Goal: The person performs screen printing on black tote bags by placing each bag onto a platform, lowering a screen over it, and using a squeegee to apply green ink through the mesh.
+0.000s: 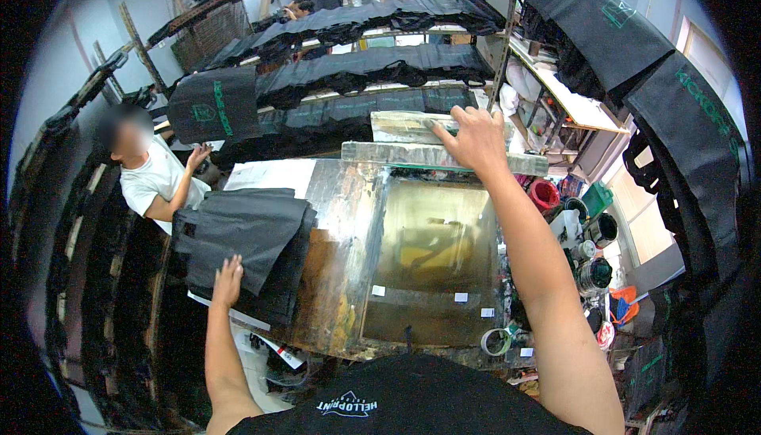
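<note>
Black sheets (258, 225): at left end of stained worktable (337, 292), mostly beyond left hand (227, 280), well left of right hand (477, 140). Left hand nearer: laid over the stack's near part, fingers extended, nothing pinched; contact probable. Right hand at far edge of yellowish panel (428, 276), thumb across pale block (400, 124), fingers over its top; firmness of grip: cannot tell. Yellowish panel: right of sheets, long axis near–far, rectangular, glossy, with small white patches (460, 298). Black sheets: matt, limp, fabric-like, unevenly fanned. Pale block: worn, long axis left–right.
</note>
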A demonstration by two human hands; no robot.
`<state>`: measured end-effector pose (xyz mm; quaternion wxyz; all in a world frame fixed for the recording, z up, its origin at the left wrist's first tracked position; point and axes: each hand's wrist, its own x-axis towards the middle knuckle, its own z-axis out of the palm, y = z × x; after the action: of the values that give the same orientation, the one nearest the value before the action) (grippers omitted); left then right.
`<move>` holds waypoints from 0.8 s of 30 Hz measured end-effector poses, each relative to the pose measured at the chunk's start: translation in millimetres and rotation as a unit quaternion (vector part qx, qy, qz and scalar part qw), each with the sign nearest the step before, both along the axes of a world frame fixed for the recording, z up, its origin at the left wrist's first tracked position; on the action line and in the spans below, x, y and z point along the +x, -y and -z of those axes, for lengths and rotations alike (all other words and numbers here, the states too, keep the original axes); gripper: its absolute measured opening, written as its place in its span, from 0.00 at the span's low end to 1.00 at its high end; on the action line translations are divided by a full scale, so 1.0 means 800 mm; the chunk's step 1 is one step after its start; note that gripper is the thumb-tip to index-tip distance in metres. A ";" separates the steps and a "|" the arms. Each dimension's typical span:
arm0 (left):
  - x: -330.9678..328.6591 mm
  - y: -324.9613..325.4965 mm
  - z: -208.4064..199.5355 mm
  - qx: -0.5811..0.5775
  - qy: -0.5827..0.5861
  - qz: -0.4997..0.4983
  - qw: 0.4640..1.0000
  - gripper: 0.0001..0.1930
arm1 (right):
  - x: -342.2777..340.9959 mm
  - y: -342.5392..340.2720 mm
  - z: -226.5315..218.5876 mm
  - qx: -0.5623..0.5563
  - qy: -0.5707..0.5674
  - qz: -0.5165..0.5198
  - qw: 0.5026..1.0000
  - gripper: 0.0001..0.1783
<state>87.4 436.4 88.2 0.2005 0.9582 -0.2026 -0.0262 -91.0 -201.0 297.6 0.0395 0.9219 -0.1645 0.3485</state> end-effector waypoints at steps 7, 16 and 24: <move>-0.087 0.207 -0.089 0.052 0.024 0.135 0.989 0.25 | -0.013 0.002 0.009 -0.013 -0.004 0.013 1.000 0.30; -0.217 0.502 0.115 -0.038 0.010 0.194 0.980 0.29 | 0.001 0.006 0.013 -0.021 -0.007 0.011 1.000 0.31; -0.226 0.481 0.213 0.044 0.099 0.406 0.907 0.56 | 0.002 0.015 0.027 -0.035 0.009 0.006 0.999 0.37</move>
<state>-93.5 52.0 -82.1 0.1088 0.7985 -0.5918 -0.0198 -89.4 -213.0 276.2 0.0721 0.9157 -0.1580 0.3625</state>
